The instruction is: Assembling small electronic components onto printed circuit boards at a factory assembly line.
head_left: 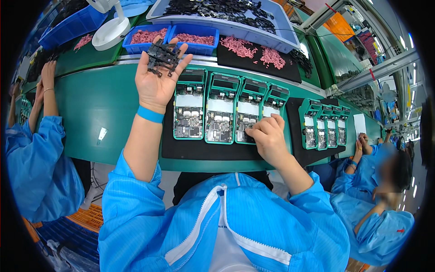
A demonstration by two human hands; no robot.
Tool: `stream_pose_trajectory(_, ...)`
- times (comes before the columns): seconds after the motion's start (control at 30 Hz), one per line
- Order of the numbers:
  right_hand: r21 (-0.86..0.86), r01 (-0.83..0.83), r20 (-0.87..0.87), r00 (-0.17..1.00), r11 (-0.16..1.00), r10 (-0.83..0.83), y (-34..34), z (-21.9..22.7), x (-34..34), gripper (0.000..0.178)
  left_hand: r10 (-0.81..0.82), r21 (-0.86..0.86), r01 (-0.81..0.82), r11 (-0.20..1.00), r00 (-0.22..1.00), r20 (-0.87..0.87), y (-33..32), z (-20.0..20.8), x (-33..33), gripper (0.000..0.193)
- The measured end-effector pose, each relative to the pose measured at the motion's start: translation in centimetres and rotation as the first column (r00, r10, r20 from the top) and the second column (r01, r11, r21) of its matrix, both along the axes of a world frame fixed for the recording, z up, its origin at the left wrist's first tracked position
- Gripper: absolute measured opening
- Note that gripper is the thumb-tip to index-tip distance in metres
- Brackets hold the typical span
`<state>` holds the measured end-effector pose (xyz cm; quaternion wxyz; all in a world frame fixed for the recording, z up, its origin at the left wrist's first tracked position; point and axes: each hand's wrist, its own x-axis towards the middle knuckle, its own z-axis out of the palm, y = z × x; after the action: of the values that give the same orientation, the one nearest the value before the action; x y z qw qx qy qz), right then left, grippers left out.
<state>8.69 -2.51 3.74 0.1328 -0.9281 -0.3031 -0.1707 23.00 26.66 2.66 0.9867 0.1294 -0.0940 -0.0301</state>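
Evidently the left hand (156, 88), out at 11 o'clock from the wearer's chest, serves as a small shelf: its palm is turned up, its fingers spread and lightly bent, and a clump of black plastic brackets (164, 56) lies across palm and fingers. Carried like that, the tangled parts are probably easier to see and to pick from than in a closed fist.

The right hand (271, 138), at 1 o'clock, has its fingers curled in together, tips down at the near end of the circuit board (246, 122) in the third of four green trays (188, 138). Whether it pinches anything cannot be told; its own knuckles hide that.

Those trays stand side by side at 12 o'clock on a black mat (213, 151), faces up — likely so every board lies exposed and within reach. The mat may be there to keep them from sliding on the green desk (113, 131). A second tray group (310, 147) waits at 2 o'clock, well apart from the first.

Beyond the trays sit the loose supplies: two blue bins (195, 47) of pink pieces between 11 and 12, more pink pieces (238, 46) heaped between 12 and 1, and a large crate (253, 34) of black parts at 12 — presumably ranged there to leave the near edge for handwork.
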Motion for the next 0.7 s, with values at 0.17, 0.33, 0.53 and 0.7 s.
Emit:
stream_pose_trajectory(0.17,0.029,-0.036,0.059,0.998,0.999,0.034,0.0,-0.8,-0.2,0.025,-0.06,-0.079,0.059,0.995,0.998,-0.007,0.0,0.4,-0.4,0.052)
stream_pose_trajectory(0.33,0.1,-0.028,0.117,0.993,0.995,0.016,1.8,2.2,2.0,0.027,-0.137,-0.098,0.139,0.986,0.99,0.022,-1.2,0.4,-0.5,0.053)
stream_pose_trajectory(0.53,0.338,-0.182,0.281,0.956,0.924,0.085,10.2,5.3,9.7,0.016,-0.139,0.027,0.138,0.99,0.989,0.059,-1.4,0.7,-1.2,0.056)
stream_pose_trajectory(0.7,0.357,-0.112,0.309,0.951,0.927,-0.004,13.9,3.9,14.5,0.013,-0.15,0.039,0.148,0.988,0.987,0.057,-1.4,0.3,-1.1,0.06)
